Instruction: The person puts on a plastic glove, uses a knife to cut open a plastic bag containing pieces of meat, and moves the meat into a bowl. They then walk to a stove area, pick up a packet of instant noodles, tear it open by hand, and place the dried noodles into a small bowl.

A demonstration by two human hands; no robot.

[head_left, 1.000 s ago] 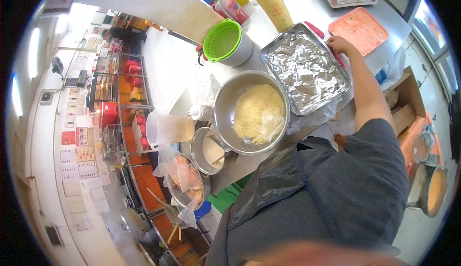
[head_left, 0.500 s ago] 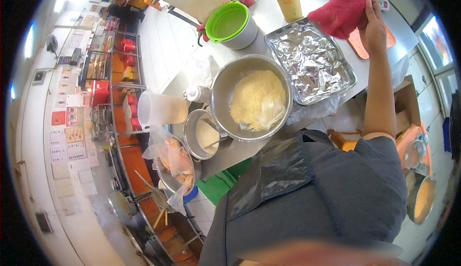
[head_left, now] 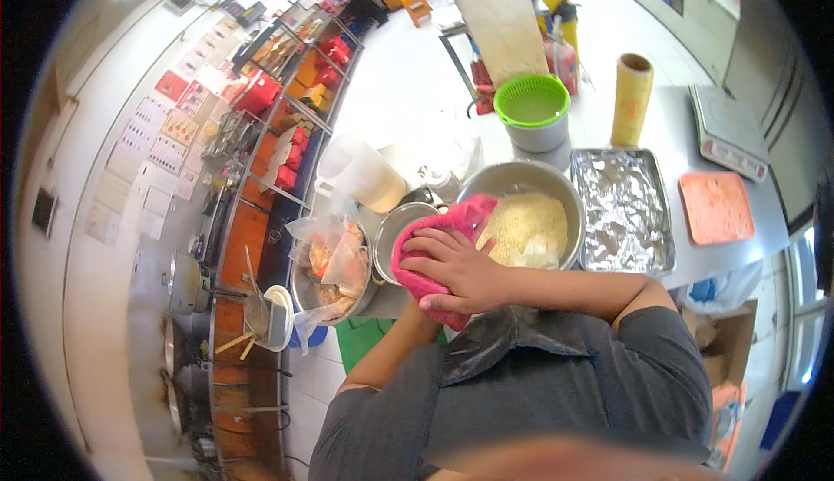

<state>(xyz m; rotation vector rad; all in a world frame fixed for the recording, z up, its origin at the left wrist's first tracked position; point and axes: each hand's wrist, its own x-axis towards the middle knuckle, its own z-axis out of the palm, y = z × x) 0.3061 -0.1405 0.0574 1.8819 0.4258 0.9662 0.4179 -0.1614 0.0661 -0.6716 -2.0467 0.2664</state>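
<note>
Cloth, crimson-pink and thick-looking (head_left: 452,219), bunched at the near edge of a stainless-steel bench (head_left: 756,255), in front of the person's chest. The right hand (head_left: 456,268) reaches across from the right and lies over the upper face of the cloth, its fingers curled and gripping the fabric. The left forearm (head_left: 393,351) rises from below toward the underside; the left hand is largely concealed by cloth and right hand, so its grip cannot be told. The cloth thus lies directly beneath the right palm, the nearer in view, its long axis seeming to run obliquely from the large bowl back toward the chest.

Immediately beyond, along the near edge, stands that wide stainless-steel bowl of yellow crumb-like material (head_left: 508,177); to its left, a smaller round steel pot (head_left: 395,236), partly covered by the cloth. Toward the bench's left end are a translucent plastic jug (head_left: 369,173) and a steel bowl of bagged, meat-like pieces (head_left: 304,294). To the right, a rectangular foil-lined metal tray (head_left: 625,270) borders the near edge, with a flat salmon-pink plastic tray (head_left: 717,207) nearer the bench's right edge.
</note>
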